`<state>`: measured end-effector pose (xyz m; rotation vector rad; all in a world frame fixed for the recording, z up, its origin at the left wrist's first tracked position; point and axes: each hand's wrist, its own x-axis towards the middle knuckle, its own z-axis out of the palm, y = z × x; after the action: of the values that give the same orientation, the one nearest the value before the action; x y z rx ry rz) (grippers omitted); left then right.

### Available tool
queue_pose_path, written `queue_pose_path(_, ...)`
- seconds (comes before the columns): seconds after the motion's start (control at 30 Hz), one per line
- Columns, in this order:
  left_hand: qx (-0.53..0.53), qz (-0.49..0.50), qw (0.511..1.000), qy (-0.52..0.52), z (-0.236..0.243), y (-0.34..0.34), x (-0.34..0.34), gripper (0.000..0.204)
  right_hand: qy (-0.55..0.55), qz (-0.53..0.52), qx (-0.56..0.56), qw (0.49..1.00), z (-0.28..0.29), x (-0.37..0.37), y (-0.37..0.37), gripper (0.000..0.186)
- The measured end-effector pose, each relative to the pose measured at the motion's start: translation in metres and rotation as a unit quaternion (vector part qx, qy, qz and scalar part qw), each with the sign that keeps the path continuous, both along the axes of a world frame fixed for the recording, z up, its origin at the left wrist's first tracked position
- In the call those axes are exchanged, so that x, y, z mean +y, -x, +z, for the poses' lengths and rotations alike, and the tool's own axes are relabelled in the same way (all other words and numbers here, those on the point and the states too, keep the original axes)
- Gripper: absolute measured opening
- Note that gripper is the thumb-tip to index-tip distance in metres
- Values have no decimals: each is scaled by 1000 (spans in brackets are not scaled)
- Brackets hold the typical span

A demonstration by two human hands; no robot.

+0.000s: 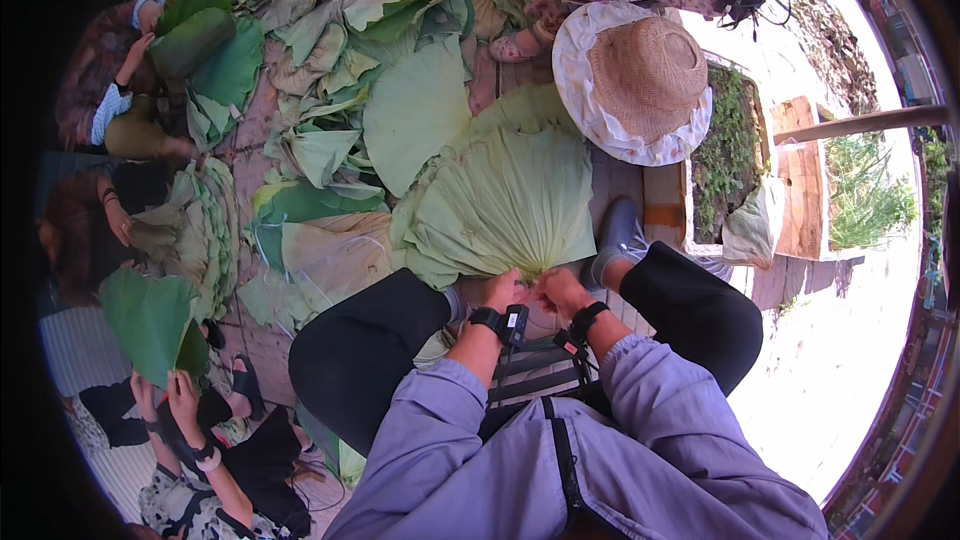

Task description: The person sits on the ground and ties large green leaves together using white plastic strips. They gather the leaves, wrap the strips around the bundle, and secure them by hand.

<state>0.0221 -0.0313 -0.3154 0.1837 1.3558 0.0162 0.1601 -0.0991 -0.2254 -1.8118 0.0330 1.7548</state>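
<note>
Between my knees a fan-shaped bundle of pale green lotus leaves lies spread, its pleats drawn together at a narrow end. My left hand is closed against the left side of that gathered end. Close beside it, my right hand is also closed, its fingers pinched at the right side of the same end. What the right fingertips hold is too small to make out. A single broad lotus leaf lies flat beyond the bundle on the left.
A tied bundle of leaves rests by my left knee; a heap of loose leaves spreads beyond. A person in a straw hat is close ahead. Planter boxes stand to the right. Other people handle leaves on the left.
</note>
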Motion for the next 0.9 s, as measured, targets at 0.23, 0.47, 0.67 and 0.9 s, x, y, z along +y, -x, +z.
queue_pose_path(0.23,-53,-79,978,-188,55,-7,2,34,27,-57,67,996,-4,-4,-6,23)
queue_pose_path(0.47,-158,-141,916,-342,26,-11,-18,27,32,-77,107,991,18,10,-15,34)
queue_pose_path(0.67,-79,-141,923,-350,44,-20,-16,20,12,-61,73,995,27,24,-23,38)
queue_pose_path(0.9,-73,-20,965,-253,42,-27,0,19,-117,34,-210,970,2,64,-53,30)
